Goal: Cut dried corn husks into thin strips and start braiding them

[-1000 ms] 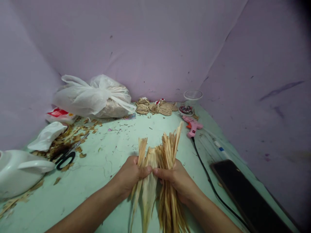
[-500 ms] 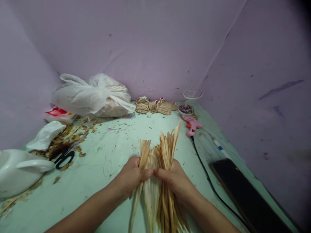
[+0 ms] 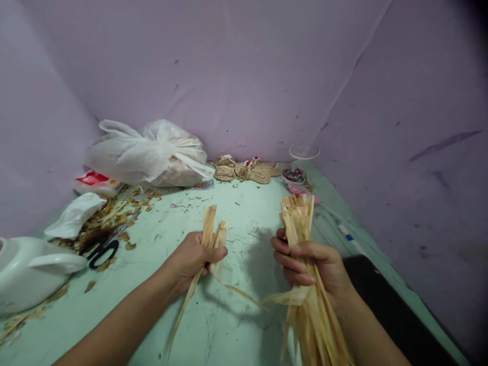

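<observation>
My left hand (image 3: 196,259) is closed on a few dried husk strips (image 3: 209,223), their upper ends standing above the thumb and thin tails hanging below. To the right, my right hand (image 3: 312,264) wraps round a thick bundle of dried husk strips (image 3: 314,320), pale yellow to tan, fanning out downward past the wrist. A gap of green table lies between the two hands. The bundle's top hides most of the pink glue gun (image 3: 299,190) behind it.
Scissors (image 3: 104,249) lie among husk scraps (image 3: 118,213) at left, beside a white plastic jug (image 3: 34,274). A tied white plastic bag (image 3: 152,152), braided pieces (image 3: 251,170) and a small bowl (image 3: 293,175) stand along the back. A black phone-like slab (image 3: 389,305) lies at right.
My hands were together around the husk strips and have moved apart. The left took a few strips leftward; the right moved right with the thick bundle, now in front of the glue gun.
</observation>
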`<state>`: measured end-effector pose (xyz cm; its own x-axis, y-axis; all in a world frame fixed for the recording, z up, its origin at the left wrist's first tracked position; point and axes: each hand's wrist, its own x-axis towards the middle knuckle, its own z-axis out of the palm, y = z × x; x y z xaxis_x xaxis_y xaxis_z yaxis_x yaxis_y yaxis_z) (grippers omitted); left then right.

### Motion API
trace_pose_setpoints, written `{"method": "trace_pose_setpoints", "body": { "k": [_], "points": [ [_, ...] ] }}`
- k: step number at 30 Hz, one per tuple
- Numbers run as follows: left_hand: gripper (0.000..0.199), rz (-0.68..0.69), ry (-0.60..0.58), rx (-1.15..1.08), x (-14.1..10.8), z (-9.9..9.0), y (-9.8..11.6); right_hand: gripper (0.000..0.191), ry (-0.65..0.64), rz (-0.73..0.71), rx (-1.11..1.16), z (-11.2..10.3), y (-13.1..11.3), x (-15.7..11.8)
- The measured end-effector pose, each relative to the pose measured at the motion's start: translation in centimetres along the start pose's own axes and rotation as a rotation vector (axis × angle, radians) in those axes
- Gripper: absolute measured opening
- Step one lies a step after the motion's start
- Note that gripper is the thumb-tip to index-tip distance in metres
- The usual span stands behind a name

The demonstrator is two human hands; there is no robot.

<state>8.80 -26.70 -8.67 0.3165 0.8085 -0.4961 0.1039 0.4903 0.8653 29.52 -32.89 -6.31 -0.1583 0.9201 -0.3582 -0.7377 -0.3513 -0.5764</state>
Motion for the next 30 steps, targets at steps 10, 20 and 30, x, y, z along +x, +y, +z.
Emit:
{"method": "trace_pose_setpoints", "body": {
  "k": [10, 20, 30],
  "points": [
    [0.021, 0.057, -0.079, 0.354, -0.8, 0.4, 0.4, 0.032, 0.353, -0.225, -0.451, -0.7, -0.7, -0.1],
    [0.019, 0.043, -0.215, 0.169, -1.9, 1.8, 0.3, 0.030, 0.278, -0.161, -0.558, 1.0, 4.0, 0.6],
    [0.024, -0.096, -0.164, 0.029, -1.8, 2.1, -0.4, 0.028, 0.251, -0.091, -0.553, 0.8, 5.2, 1.0]
  ]
}}
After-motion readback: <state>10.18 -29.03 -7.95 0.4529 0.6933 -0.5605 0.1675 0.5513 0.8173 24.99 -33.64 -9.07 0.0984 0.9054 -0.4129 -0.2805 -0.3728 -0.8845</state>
